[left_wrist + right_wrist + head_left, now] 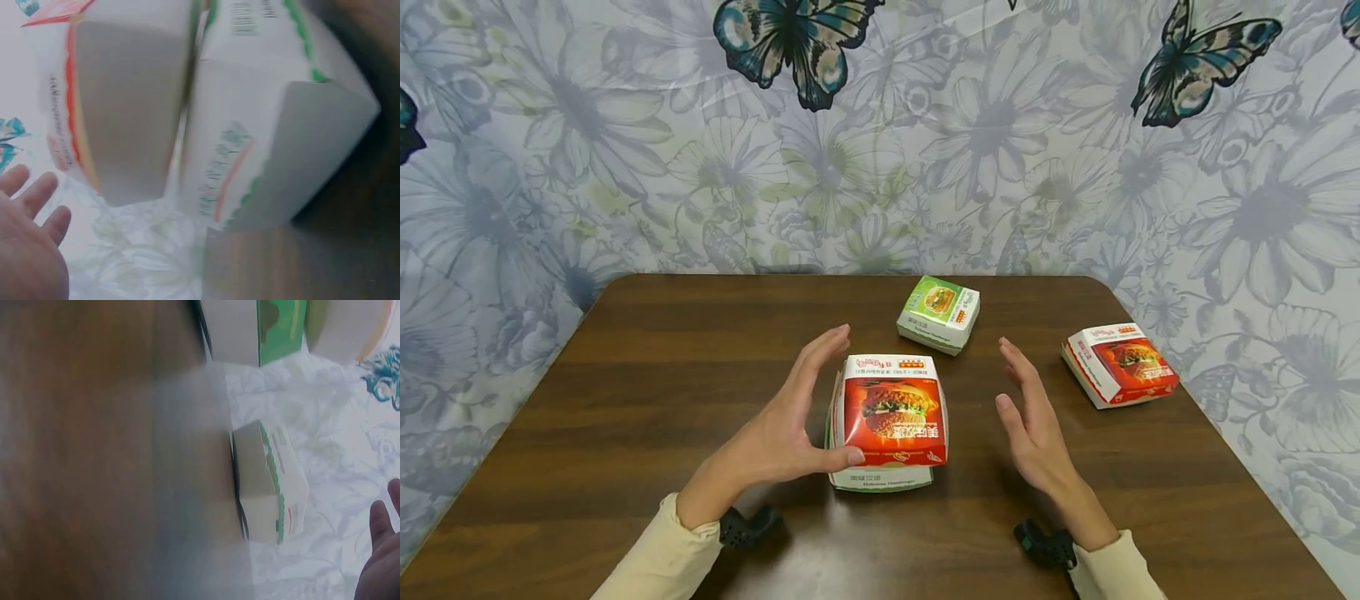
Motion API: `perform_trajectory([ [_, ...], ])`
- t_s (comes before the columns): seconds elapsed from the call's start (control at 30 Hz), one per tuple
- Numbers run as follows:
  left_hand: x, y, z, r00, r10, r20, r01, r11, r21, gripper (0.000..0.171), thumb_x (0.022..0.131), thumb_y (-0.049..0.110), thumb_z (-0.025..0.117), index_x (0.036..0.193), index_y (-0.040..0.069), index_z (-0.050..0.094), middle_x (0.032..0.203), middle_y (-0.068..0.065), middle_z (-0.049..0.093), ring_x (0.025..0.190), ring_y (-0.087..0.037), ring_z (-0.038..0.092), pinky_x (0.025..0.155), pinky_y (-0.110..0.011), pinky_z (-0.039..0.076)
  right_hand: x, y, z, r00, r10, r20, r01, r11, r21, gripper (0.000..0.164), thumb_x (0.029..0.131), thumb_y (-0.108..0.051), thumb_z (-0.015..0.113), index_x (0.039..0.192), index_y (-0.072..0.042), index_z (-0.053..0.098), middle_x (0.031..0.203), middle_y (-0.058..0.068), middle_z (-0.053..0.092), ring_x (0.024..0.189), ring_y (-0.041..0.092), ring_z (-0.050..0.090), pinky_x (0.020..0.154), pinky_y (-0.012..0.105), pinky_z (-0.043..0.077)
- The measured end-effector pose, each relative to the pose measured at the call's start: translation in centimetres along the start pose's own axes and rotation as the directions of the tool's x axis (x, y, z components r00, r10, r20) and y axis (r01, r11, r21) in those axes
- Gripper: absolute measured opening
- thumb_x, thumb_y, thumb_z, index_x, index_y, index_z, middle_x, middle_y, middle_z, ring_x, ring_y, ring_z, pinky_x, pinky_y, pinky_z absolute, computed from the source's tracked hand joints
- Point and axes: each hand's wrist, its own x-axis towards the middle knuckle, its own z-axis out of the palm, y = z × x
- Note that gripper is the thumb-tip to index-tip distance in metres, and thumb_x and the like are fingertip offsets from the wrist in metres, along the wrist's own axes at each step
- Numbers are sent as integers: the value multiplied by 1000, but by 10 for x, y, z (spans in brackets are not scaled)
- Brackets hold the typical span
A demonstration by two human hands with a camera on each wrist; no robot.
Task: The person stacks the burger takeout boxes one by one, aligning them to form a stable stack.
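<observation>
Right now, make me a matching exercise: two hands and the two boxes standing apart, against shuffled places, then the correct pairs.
Things:
1. Left hand
2. Right hand
3. Green-topped box
4. Lone red-topped box

Places, in the head view:
A. Near the right edge of the table
B. Just left of the stacked boxes
C. Beyond the stack, near the far edge
D. Just right of the stack, touching no box

Pairs: 1-B, 2-D, 3-C, 4-A

On the worktop (625,400), the upper box (895,412) rests on the lower box (882,478) at frame centre, with the rear box (937,315) behind and the outer box (1122,365) at centre right.
</observation>
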Motion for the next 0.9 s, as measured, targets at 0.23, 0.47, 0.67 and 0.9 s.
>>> perform_trajectory([
  [0.23, 6, 1, -6, 999, 6, 35, -6, 1000, 7, 114, 79, 42, 87, 164, 31, 13, 167, 4, 20, 149, -23, 29, 113, -65, 37, 4, 7, -6, 996, -16, -89, 17, 1000, 6, 62, 98, 8, 49, 158, -3, 37, 162, 12, 39, 146, 14, 41, 120, 21, 29],
  [0.47, 7, -2, -3, 996, -47, 79, 50, 998, -35, 113, 78, 33, 90, 163, 35, 16, 166, 8, 21, 149, -21, 29, 114, -61, 39, 4, 16, -14, 982, -32, -187, 18, 997, -74, 58, 95, 8, 54, 152, 2, 43, 158, 20, 44, 146, 16, 41, 120, 20, 28],
  [0.67, 6, -2, 0, 995, -54, 83, 57, 998, -31, 113, 76, 33, 90, 163, 36, 17, 167, 7, 21, 149, -20, 28, 113, -60, 40, 5, 21, -25, 964, -15, -267, -24, 990, -141, 53, 97, 3, 55, 150, 2, 46, 156, 19, 45, 148, 12, 36, 118, 17, 26],
  [0.9, 5, -4, -1, 995, -61, 80, 63, 998, -20, 113, 77, 35, 91, 163, 35, 17, 167, 6, 21, 149, -21, 28, 112, -64, 40, 9, 1, -30, 952, -28, -306, -19, 989, -149, 49, 99, 4, 52, 147, 9, 45, 153, 28, 43, 149, 25, 35, 117, 15, 27],
])
